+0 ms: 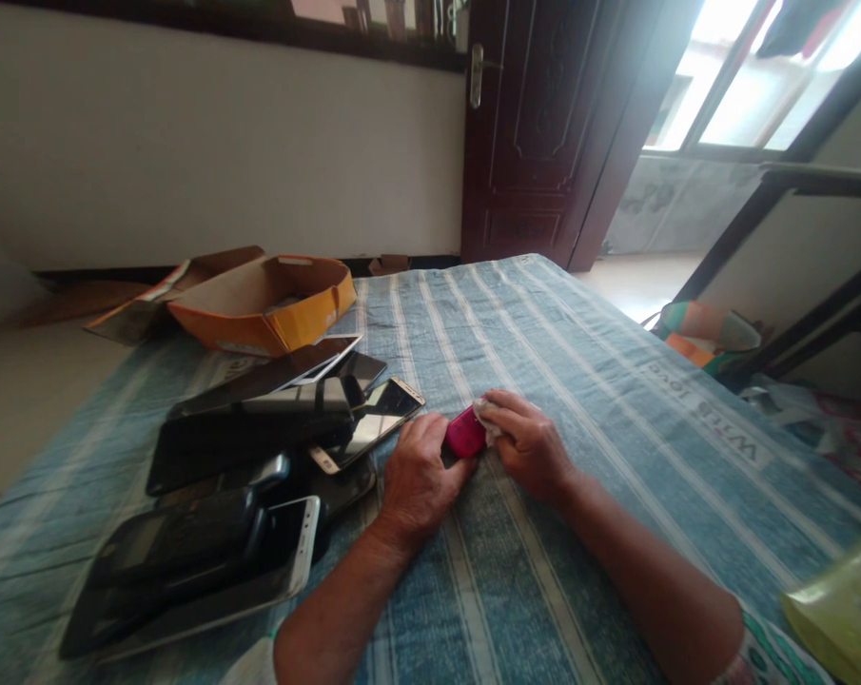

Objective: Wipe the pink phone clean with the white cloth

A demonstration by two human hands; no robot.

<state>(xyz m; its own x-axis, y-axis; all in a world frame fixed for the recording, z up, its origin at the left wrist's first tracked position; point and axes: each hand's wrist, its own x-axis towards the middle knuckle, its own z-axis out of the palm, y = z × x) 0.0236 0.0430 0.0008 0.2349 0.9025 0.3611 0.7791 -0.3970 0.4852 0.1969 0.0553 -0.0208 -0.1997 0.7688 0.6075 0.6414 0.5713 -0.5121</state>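
On striped cloth (579, 362), right of phone pile (259, 419): pink device (465, 436), gripped in left hand (420, 480); white wad (482, 412), probably tissue, pinched in right hand (531, 445) against right end. Best to brace firmly, wipe lightly, turn for edges.

the left hand (420, 485) and right hand (537, 452) are bare, and so are both forearms (344, 599), which broaden away from the hands. on the right side a whitish sleeve (776, 655) shows, printed with curving teal-green shapes edged in a darker line. of the left sleeve (254, 664) only a pale corner with a touch of green is visible.
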